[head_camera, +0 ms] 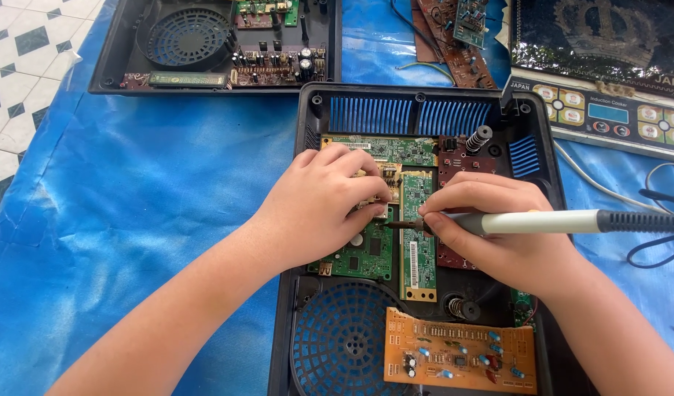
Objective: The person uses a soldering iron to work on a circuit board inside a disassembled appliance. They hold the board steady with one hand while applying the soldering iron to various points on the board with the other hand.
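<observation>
Hands (396, 213) hide the soldering iron (528, 221) tip's contact point

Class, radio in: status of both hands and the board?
Right hand grips soldering iron, tip at green circuit board. Left hand steadies board. Nothing obstructing.

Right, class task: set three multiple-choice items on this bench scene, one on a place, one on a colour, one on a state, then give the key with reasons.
1. Where does the orange circuit board lie?
A. at the near end of the open black casing
B. on the tiled floor
C. on top of the control panel

2. What colour is the sheet under the casing?
A. red
B. blue
C. yellow

3. What is the right hand doing?
A. resting open and empty
B. gripping a soldering iron
C. lifting a fan

Key: 1 A, the board sits beside the round grille at the casing's near end. 2 B, blue sheet shows all round. 3 B, fingers wrap the pale handle, tip at the green boards near the left hand.
</observation>
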